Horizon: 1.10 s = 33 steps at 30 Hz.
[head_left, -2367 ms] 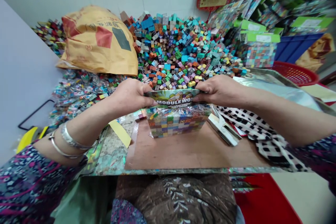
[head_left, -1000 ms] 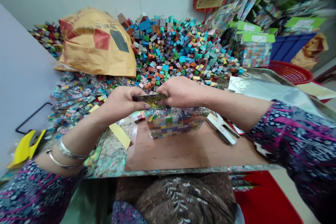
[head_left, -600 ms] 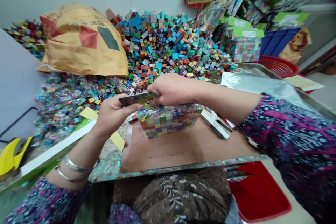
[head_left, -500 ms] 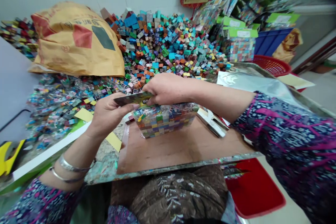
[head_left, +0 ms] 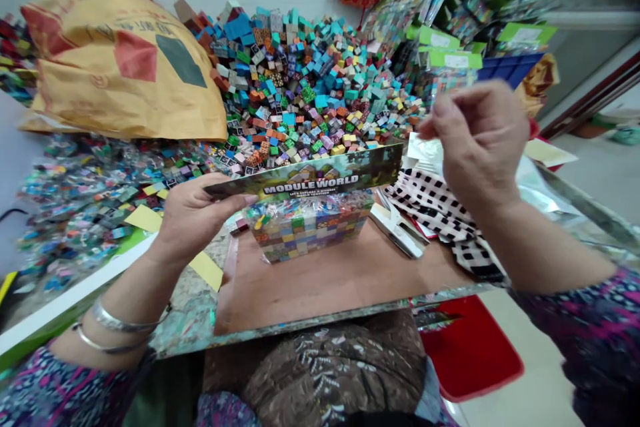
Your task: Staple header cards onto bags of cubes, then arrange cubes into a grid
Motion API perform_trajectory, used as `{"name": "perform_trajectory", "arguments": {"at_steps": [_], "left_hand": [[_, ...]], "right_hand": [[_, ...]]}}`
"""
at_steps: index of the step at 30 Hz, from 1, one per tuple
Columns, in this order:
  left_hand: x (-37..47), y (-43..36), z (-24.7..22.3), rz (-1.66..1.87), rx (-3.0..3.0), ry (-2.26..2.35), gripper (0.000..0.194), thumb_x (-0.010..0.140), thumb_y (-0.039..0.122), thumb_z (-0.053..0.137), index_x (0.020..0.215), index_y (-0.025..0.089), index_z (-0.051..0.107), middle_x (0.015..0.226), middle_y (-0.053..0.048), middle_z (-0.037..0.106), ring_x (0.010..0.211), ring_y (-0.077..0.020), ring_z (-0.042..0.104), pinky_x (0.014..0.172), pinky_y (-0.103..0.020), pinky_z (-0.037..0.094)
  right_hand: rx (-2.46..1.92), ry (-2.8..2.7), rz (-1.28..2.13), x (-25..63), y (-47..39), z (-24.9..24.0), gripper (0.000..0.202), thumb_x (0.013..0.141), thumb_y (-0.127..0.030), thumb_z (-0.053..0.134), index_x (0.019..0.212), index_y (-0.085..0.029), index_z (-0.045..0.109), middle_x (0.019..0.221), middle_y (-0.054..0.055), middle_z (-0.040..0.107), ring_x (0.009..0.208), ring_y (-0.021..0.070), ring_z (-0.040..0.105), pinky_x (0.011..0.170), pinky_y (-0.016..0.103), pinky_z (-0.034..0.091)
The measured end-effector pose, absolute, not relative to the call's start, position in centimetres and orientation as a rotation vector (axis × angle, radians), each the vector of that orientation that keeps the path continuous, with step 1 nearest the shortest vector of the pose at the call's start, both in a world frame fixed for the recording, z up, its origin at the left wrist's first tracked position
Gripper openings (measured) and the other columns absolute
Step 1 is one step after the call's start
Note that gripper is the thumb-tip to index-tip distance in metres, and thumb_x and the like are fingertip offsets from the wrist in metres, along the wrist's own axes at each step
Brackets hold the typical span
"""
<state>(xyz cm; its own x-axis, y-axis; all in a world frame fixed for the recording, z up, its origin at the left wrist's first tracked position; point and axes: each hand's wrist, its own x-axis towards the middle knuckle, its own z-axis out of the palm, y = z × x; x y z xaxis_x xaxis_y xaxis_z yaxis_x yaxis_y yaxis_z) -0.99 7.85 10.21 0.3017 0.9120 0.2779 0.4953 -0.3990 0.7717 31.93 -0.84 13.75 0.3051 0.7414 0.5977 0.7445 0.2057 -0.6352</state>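
My left hand (head_left: 195, 213) pinches the left end of a printed card strip (head_left: 320, 177) reading "MODULE WORLD". The strip runs along the top of a clear bag of colourful blocks (head_left: 310, 230), which stands upright on a brown board (head_left: 300, 287). My right hand (head_left: 483, 140) is raised to the right, away from the card. Its fingers are curled together, and whether anything is between them is too small to make out. A white stapler (head_left: 399, 230) lies on the board right of the bag.
Loose blocks (head_left: 300, 93) are heaped at the back, beside a yellow sack (head_left: 120, 73). Small wrapped packets (head_left: 100, 193) lie left. A checkered cloth (head_left: 440, 213) is right of the stapler. A red bin (head_left: 475, 353) sits below the table's edge. Packed bags (head_left: 453, 70) stand back right.
My right hand has let go of the card and moved up and right. The card's lettering and the checkered cloth now show. My left hand still holds the card. The view has shifted slightly.
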Motion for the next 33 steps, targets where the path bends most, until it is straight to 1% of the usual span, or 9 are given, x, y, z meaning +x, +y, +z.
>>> {"name": "perform_trajectory", "arguments": {"at_steps": [4, 5, 8, 12, 16, 21, 26, 30, 33], "left_hand": [[-1.2, 7.9, 9.7, 1.062, 1.969, 1.196, 0.016, 0.069, 0.038, 0.079, 0.069, 0.027, 0.069, 0.070, 0.002, 0.062, 0.069, -0.0160, 0.055, 0.064, -0.032, 0.041], [-1.3, 8.0, 9.6, 1.077, 1.964, 1.181, 0.016, 0.069, 0.038, 0.080, 0.070, 0.027, 0.070, 0.070, 0.003, 0.063, 0.069, -0.0163, 0.056, 0.064, -0.032, 0.042], [-1.4, 8.1, 9.4, 1.088, 1.965, 1.170, 0.014, 0.068, 0.037, 0.080, 0.073, 0.027, 0.072, 0.073, 0.004, 0.066, 0.071, -0.0164, 0.057, 0.065, -0.032, 0.043], [-1.3, 8.1, 9.6, 1.101, 1.942, 1.182, 0.014, 0.067, 0.035, 0.081, 0.068, 0.027, 0.070, 0.069, 0.003, 0.063, 0.066, -0.0143, 0.054, 0.061, -0.030, 0.041], [-1.2, 8.0, 9.8, 1.076, 1.955, 1.215, 0.020, 0.066, 0.036, 0.082, 0.063, 0.023, 0.066, 0.063, 0.004, 0.058, 0.062, -0.0126, 0.051, 0.058, -0.028, 0.039], [-1.2, 8.1, 9.6, 1.066, 1.957, 1.184, 0.020, 0.066, 0.036, 0.081, 0.070, 0.019, 0.071, 0.068, 0.001, 0.066, 0.066, -0.0138, 0.057, 0.063, -0.028, 0.043], [-1.4, 8.4, 9.3, 1.093, 1.941, 1.143, 0.021, 0.066, 0.035, 0.082, 0.073, 0.018, 0.073, 0.070, 0.000, 0.068, 0.066, -0.0137, 0.059, 0.064, -0.027, 0.046], [-1.6, 8.5, 9.0, 1.101, 1.981, 1.115, 0.021, 0.067, 0.036, 0.082, 0.076, 0.018, 0.074, 0.074, 0.000, 0.070, 0.068, -0.0141, 0.060, 0.067, -0.028, 0.047], [-1.6, 8.6, 8.8, 1.106, 2.007, 1.104, 0.021, 0.069, 0.037, 0.081, 0.077, 0.019, 0.074, 0.075, 0.000, 0.071, 0.069, -0.0144, 0.061, 0.067, -0.028, 0.047]], "right_hand": [[-1.918, -1.443, 0.282, 35.9, -1.5, 6.5, 0.030, 0.088, -0.047, 0.050, 0.082, -0.019, 0.060, 0.073, 0.010, 0.067, 0.070, 0.0235, 0.063, 0.065, 0.035, 0.048], [-2.088, -1.594, 0.298, 36.2, -1.3, 4.8, 0.032, 0.091, -0.045, 0.043, 0.089, -0.019, 0.060, 0.082, 0.011, 0.069, 0.076, 0.0227, 0.064, 0.069, 0.033, 0.048], [-2.236, -1.774, 0.347, 35.7, -0.3, 1.0, 0.037, 0.085, -0.045, 0.055, 0.107, -0.016, 0.062, 0.101, 0.014, 0.070, 0.090, 0.0265, 0.064, 0.076, 0.034, 0.047], [-2.314, -1.863, 0.351, 34.1, 1.9, -0.9, 0.042, 0.075, -0.036, 0.066, 0.111, -0.014, 0.065, 0.107, 0.019, 0.068, 0.102, 0.0327, 0.061, 0.086, 0.038, 0.045], [-2.324, -1.866, 0.363, 33.9, 3.0, -1.0, 0.036, 0.073, -0.032, 0.065, 0.104, -0.015, 0.070, 0.102, 0.017, 0.070, 0.101, 0.0321, 0.062, 0.086, 0.037, 0.045], [-2.272, -1.719, 0.384, 35.5, 0.6, 0.3, 0.036, 0.078, -0.044, 0.060, 0.102, -0.019, 0.070, 0.096, 0.011, 0.071, 0.088, 0.0272, 0.065, 0.078, 0.035, 0.048], [-1.837, -1.057, 0.618, 36.4, -4.2, 2.7, 0.042, 0.073, -0.053, 0.063, 0.104, -0.025, 0.064, 0.088, 0.007, 0.068, 0.074, 0.0255, 0.066, 0.061, 0.037, 0.052], [-1.415, -0.606, 0.605, 35.9, -7.0, 5.9, 0.024, 0.073, -0.044, 0.060, 0.096, -0.035, 0.065, 0.098, 0.009, 0.067, 0.096, 0.0314, 0.067, 0.074, 0.045, 0.054], [-1.246, -0.525, 0.615, 34.9, -7.8, 8.8, 0.028, 0.080, -0.046, 0.053, 0.100, -0.038, 0.071, 0.106, 0.010, 0.068, 0.104, 0.0338, 0.065, 0.079, 0.051, 0.053]]}}
